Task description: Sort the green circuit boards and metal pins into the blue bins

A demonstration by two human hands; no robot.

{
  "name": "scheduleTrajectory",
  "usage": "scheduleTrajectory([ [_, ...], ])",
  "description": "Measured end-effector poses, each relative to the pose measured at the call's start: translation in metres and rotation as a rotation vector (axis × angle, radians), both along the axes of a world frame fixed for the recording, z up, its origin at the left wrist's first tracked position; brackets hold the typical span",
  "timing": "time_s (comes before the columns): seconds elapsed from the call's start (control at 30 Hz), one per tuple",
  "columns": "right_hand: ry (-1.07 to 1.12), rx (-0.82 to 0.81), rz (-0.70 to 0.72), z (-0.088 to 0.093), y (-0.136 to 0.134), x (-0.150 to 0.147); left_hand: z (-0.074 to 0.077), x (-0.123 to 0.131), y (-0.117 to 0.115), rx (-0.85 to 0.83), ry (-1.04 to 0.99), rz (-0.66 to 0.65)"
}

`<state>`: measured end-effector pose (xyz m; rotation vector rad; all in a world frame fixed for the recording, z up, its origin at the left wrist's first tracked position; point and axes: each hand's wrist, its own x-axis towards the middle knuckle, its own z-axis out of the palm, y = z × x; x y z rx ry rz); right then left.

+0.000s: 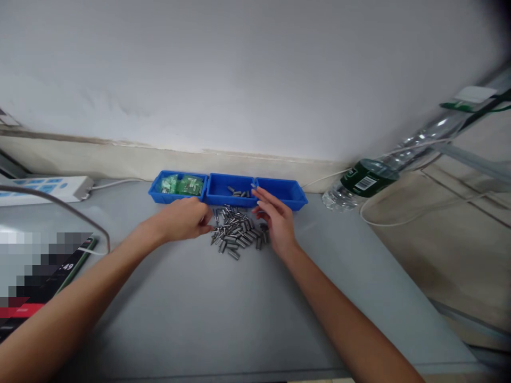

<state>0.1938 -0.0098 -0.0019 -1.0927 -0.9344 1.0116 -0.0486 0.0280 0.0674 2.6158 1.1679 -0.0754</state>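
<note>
A pile of several small metal cylinders [235, 231] lies on the grey table in front of three blue trays. My left hand [184, 219] rests at the pile's left edge, fingers curled in a pinch on something I cannot make out. My right hand [277, 221] sits at the pile's right edge with fingers stretched out and slightly spread, fingertips near the middle tray [220, 187], which holds a few cylinders. The left tray [156, 190] holds green packets [181, 184]. The right tray [293, 192] looks empty.
A white power strip [43, 189] lies at the far left with a grey cable curving forward. A phone [43, 276] lies at the left edge. A plastic bottle [359, 183] lies on its side at the right, near white cords and the table's right edge.
</note>
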Motion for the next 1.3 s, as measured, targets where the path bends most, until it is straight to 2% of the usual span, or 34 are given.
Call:
scheduleTrajectory([
  [0.2,-0.036,-0.012,-0.149,-0.009,0.005,0.007,0.005,-0.008,0.0,-0.806,0.01,-0.172],
  [0.3,-0.065,-0.033,-0.157,-0.012,0.007,0.01,0.011,-0.007,-0.002,-1.115,-0.025,-0.314],
  [0.4,-0.06,-0.055,-0.166,-0.014,0.008,0.011,0.017,-0.007,-0.002,-1.324,-0.037,-0.413],
  [0.5,-0.033,-0.076,-0.185,-0.014,0.009,0.012,0.017,-0.008,0.001,-1.382,-0.103,-0.479],
  [0.53,-0.025,-0.079,-0.192,-0.013,0.009,0.013,0.015,-0.007,0.002,-1.353,-0.191,-0.471],
  [0.6,-0.019,-0.074,-0.199,-0.012,0.009,0.013,0.007,-0.001,0.003,-1.196,-0.506,-0.367],
  [0.67,-0.029,-0.044,-0.197,-0.01,0.008,0.012,-0.003,0.009,0.003,-0.847,-0.945,-0.068],
  [0.73,-0.045,-0.002,-0.157,-0.006,0.005,0.008,-0.011,0.022,0.001,-0.475,-1.191,0.152],
  [0.77,-0.052,0.005,-0.107,-0.003,0.003,0.005,-0.013,0.028,-0.001,-0.356,-1.26,0.218],
  [0.83,-0.041,-0.048,0.081,0.004,-0.005,-0.004,-0.014,0.038,-0.005,-0.182,-1.279,0.288],
  [0.93,0.023,-0.231,0.523,0.015,-0.017,-0.026,-0.01,0.051,-0.011,0.015,-1.202,0.309],
  [1.0,0.076,-0.22,0.71,0.02,-0.024,-0.045,-0.008,0.06,-0.012,0.139,-1.118,0.296],
  [1.13,0.43,-0.15,0.623,0.026,-0.031,-0.083,-0.01,0.083,-0.007,0.352,-0.92,0.239],
  [1.3,0.815,-0.273,0.544,0.038,-0.038,-0.107,-0.007,0.103,-0.009,0.348,-0.678,0.285],
])
